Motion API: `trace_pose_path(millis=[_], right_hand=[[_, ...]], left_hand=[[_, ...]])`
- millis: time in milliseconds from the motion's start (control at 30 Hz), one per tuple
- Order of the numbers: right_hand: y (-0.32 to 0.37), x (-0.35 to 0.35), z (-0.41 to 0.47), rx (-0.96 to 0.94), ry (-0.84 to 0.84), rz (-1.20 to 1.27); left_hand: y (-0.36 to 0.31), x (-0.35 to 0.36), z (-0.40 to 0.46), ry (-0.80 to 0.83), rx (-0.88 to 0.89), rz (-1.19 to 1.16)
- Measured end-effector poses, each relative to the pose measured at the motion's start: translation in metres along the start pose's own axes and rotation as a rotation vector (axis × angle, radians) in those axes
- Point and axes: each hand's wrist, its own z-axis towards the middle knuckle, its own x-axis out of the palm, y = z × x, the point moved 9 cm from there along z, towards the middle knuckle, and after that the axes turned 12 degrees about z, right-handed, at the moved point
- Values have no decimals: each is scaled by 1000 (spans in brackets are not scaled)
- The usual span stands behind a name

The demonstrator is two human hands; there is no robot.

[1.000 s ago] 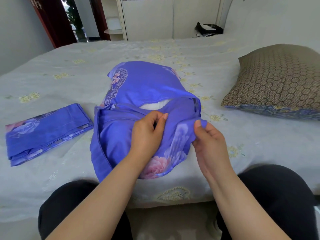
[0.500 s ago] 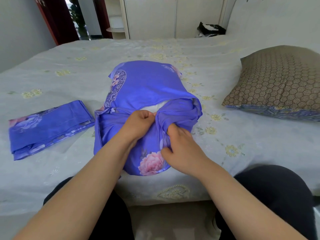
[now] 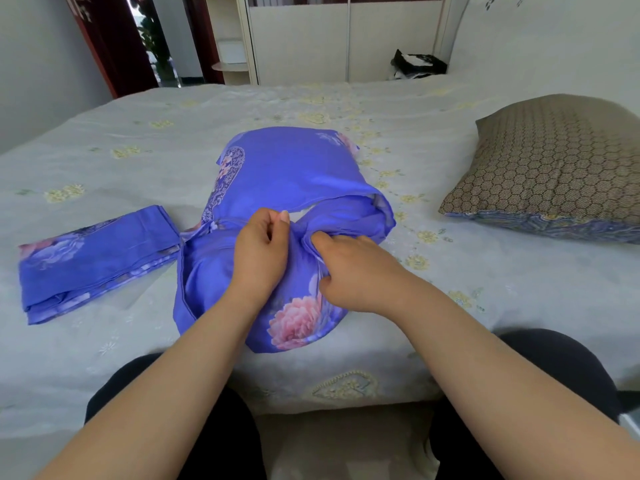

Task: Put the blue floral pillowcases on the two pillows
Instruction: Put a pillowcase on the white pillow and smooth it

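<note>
Pillowcase (image 3: 284, 174) on the bed (image 3: 415, 140) now bunches tighter under both hands: the left hand (image 3: 258, 252) pinches its hem, and the right hand (image 3: 353, 271), moved in beside it, grips the flap. Less white pillow (image 3: 304, 212) shows, so closing is nearly done. A folded pillowcase (image 3: 93, 258) waits left of the hands.

No legible txt, labels, brands or nos. anywhere; white marks on dark red door panel (image 3: 81, 12), top left, too blurred to read.
</note>
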Motion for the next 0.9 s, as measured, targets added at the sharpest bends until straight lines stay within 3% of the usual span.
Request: trace_pose_path(millis=[167, 367, 533, 667, 733, 767, 833, 900], right_hand=[[-6, -11, -7, 33, 41, -116], [-3, -10, -17, 13, 7, -189], [-1, -2, -27, 34, -6, -212], [-21, -3, -35, 225, -56, -17], [-38, 2, -38, 363, -118, 171], [-47, 10, -40, 438, -184, 410], [-57, 26, -41, 493, -390, 1131], [-54, 42, -36, 473, -488, 1751]], left_hand=[[-10, -20, -1, -162, 57, 14], [-3, -25, -7, -283, -53, -49], [-2, -16, -11, -216, -33, 23], [-3, -12, -20, -181, -1, 62], [-3, -9, -23, -163, 1, 39], [-3, -7, -24, -148, -1, 29], [-1, -1, -26, -112, -13, 21], [4, 8, -27, -55, -25, 19]])
